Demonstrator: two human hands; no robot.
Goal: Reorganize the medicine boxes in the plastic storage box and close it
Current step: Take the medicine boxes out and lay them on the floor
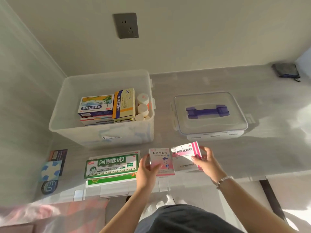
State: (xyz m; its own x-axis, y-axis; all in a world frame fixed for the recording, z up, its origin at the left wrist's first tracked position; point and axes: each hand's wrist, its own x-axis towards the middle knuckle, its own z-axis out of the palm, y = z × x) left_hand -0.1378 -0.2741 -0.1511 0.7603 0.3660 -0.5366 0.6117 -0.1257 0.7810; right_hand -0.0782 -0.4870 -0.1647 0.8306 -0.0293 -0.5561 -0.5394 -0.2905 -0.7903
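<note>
A clear plastic storage box (pixel 67 91) stands open at the back left of the counter. Inside it sit a blue-and-white medicine box (pixel 96 105), a yellow medicine box (pixel 124 103) and several white bottles (pixel 143 109). In front of the storage box, my left hand (pixel 146 172) grips a small pink-and-white medicine box (pixel 162 158). My right hand (pixel 206 163) grips a larger pink medicine box (pixel 183 157) beside it. A green-and-white medicine box (pixel 111 165) lies flat on another pack to the left of my hands.
A smaller clear container with a lid and purple handle (pixel 207 111) stands to the right of the storage box. Flat packets (pixel 53 167) lie at the counter's left front. A dark folded item (pixel 286 70) lies far back right. A wall socket (pixel 125 25) is above.
</note>
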